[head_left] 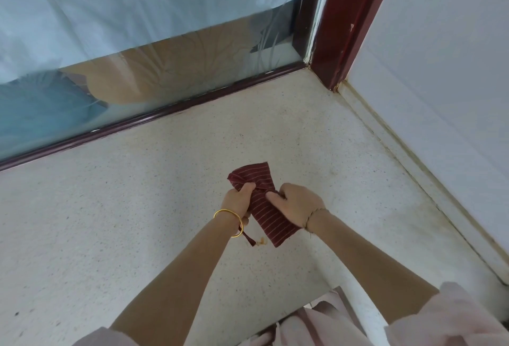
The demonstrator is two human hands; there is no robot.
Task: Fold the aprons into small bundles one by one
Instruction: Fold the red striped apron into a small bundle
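Note:
A dark red apron with thin white stripes (268,216) is folded into a narrow strip and held just above a speckled stone counter (137,207). My left hand (239,199), with a gold bangle on the wrist, grips the strip's left side near its upper end. My right hand (298,203) grips its right side, with the fingers pressing into a fold. The strip's far end fans out beyond my hands, and its near end points toward me. A short apron tie end (252,241) dangles below my left wrist.
A window with a dark red frame (154,118) runs along the counter's far edge, its glass partly covered by pale film. A dark red post (347,20) stands in the far right corner. A white wall (440,97) borders the right side.

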